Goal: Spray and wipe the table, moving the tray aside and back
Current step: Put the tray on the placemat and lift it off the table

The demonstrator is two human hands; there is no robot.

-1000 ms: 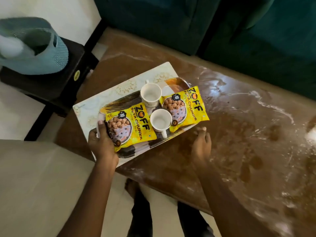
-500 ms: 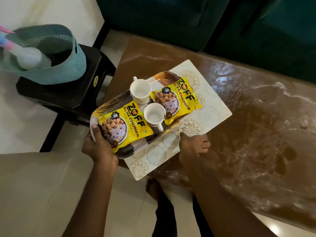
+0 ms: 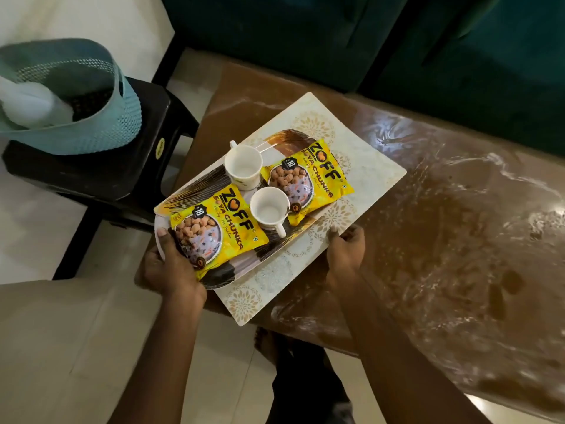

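With your left hand (image 3: pixel 171 267) and right hand (image 3: pixel 347 249) gripping the tray (image 3: pixel 195 191) ends, fingers curled round its rim, set it level on the desk (image 3: pixel 458 240).

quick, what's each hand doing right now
Left hand: closed on the near-left end of the tray.
Right hand: fingers curled at the edge of the mat under the tray; a firm hold cannot be told.

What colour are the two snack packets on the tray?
Bright yellow with black and red lettering, both packets; the head view shows them clearly.
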